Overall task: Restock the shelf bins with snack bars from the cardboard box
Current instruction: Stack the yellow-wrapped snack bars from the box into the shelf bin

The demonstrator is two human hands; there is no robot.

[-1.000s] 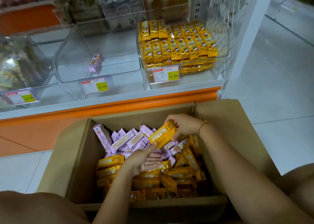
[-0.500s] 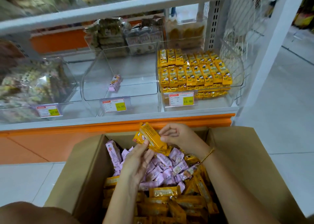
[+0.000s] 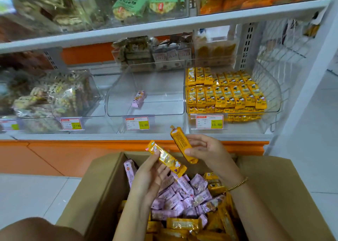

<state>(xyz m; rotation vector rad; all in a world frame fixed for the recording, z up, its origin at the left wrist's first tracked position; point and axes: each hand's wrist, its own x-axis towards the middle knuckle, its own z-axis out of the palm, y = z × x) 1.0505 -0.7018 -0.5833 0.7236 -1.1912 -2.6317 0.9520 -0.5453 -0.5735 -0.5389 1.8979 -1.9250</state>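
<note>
Yellow-stocked bin [image 3: 270, 92], centre right, looks nearly full — the middle bin [image 3: 164, 87] holds one pink bar [image 3: 139, 98]. Left hand [image 3: 150, 176] and right hand [image 3: 206, 151] each pinch a yellow bar [image 3: 165, 157] over the well-filled cardboard box [image 3: 102, 186], lower centre.

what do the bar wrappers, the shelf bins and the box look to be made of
Yellow bars: wrappers of thin glossy film, plastic or foil; glare streaks, crimped ends.
Shelf bins: clear rigid plastic, possibly acrylic; the shelf shows through, edges glint.
Cardboard box: matte brown cardboard; dull surface, folded flaps.
</note>
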